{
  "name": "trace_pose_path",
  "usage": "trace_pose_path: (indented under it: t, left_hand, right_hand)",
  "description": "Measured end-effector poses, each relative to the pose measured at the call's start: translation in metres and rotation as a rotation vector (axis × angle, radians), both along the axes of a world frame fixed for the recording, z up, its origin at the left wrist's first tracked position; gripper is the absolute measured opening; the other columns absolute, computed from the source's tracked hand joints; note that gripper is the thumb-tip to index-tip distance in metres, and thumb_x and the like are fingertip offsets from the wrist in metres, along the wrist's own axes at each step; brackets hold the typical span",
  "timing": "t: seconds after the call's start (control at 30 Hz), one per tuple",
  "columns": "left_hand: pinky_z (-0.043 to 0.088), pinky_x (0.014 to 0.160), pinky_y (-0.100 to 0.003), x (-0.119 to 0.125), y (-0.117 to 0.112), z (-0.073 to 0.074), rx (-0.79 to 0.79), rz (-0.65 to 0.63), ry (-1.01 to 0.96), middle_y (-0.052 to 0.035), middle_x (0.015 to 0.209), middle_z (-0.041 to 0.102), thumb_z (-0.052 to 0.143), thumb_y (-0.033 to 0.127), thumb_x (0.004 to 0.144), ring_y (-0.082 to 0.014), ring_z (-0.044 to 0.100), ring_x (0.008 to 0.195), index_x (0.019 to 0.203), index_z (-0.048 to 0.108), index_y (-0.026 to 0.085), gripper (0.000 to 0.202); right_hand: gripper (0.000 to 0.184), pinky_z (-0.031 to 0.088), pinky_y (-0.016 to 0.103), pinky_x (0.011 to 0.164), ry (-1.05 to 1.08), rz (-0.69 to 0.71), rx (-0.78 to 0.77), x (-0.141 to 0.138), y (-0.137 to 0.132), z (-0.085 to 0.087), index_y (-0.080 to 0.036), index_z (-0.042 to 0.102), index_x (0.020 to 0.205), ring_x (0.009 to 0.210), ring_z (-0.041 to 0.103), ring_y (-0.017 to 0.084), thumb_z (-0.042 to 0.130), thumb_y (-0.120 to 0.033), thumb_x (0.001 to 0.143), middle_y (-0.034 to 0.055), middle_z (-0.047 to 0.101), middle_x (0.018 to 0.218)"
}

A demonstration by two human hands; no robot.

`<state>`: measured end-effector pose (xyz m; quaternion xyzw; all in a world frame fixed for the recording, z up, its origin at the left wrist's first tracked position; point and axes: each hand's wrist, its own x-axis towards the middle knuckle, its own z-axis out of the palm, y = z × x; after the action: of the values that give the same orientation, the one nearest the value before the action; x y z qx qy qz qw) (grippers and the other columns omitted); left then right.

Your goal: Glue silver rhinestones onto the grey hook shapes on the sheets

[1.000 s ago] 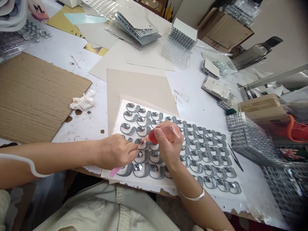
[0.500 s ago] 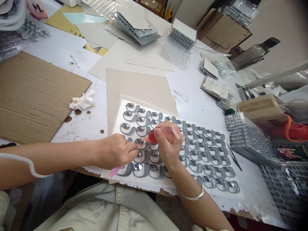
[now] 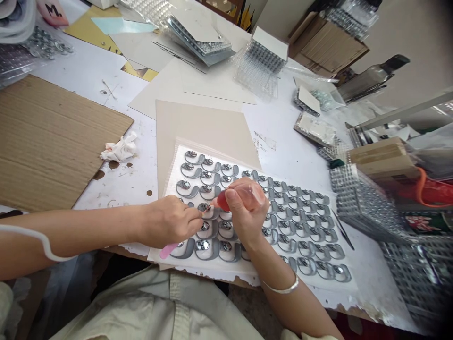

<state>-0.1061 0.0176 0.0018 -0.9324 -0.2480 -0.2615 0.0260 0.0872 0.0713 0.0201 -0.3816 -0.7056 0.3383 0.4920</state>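
My left hand (image 3: 170, 222) is shut on a pink-handled pick (image 3: 168, 250), its tip hidden in my fingers close to a silver rhinestone setting (image 3: 204, 207). My right hand (image 3: 247, 212) grips a red rubber squeeze bulb (image 3: 222, 200), whose narrow tip points left at that same setting, almost meeting my left fingertips. Rows of curved grey pieces with silver rhinestone settings cover a white backing sheet (image 3: 171, 189). My hands and wrist hide part of these rows.
A beige card (image 3: 205, 127) lies behind the sheet, and a cardboard sheet (image 3: 53, 141) with a crumpled tissue (image 3: 120, 149) lies left. Tweezers (image 3: 343, 230) rest right of the sheet, beside a stack of mesh-like rhinestone sheets (image 3: 364, 203). The white table (image 3: 283, 141) is stained and cluttered.
The whole view has drifted slightly up and left. Both hands hold the same things in nearly the same place over the sheet.
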Motion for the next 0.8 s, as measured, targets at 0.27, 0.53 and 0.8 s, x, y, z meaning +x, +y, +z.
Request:
trace_pose_path:
  t: [0.27, 0.53, 0.8]
  left_hand:
    - [0.054, 0.051, -0.022, 0.0, -0.0001, -0.001, -0.002, 0.002, 0.002, -0.0102, 0.078, 0.065, 0.051, 0.005, 0.08, -0.0141, 0.061, 0.061, 0.08, 0.057, 0.011, 0.008]
    - [0.055, 0.05, -0.023, -0.0008, 0.0001, 0.001, -0.007, -0.001, 0.025, -0.0108, 0.081, 0.066, 0.049, 0.005, 0.08, -0.0146, 0.062, 0.062, 0.081, 0.058, 0.01, 0.011]
    - [0.055, 0.05, -0.022, -0.0011, 0.0007, -0.0004, -0.017, -0.012, 0.007, -0.0112, 0.081, 0.066, 0.049, 0.005, 0.081, -0.015, 0.063, 0.063, 0.083, 0.057, 0.01, 0.01]
  right_hand:
    - [0.019, 0.044, 0.03, 0.056, -0.019, -0.042, 0.017, 0.0022, 0.0002, -0.0039, -0.02, 0.056, 0.066, 0.06, 0.052, 0.012, 0.063, -0.029, 0.082, -0.0012, 0.053, 0.067]
    - [0.018, 0.044, 0.03, 0.057, -0.023, -0.027, 0.077, 0.0019, 0.0018, -0.0036, -0.019, 0.056, 0.066, 0.061, 0.053, 0.012, 0.063, -0.023, 0.082, -0.0012, 0.053, 0.065]
    - [0.012, 0.043, 0.029, 0.054, -0.02, -0.024, 0.108, 0.0029, 0.0015, -0.006, -0.019, 0.057, 0.071, 0.06, 0.052, 0.011, 0.063, -0.02, 0.081, -0.0014, 0.053, 0.068]
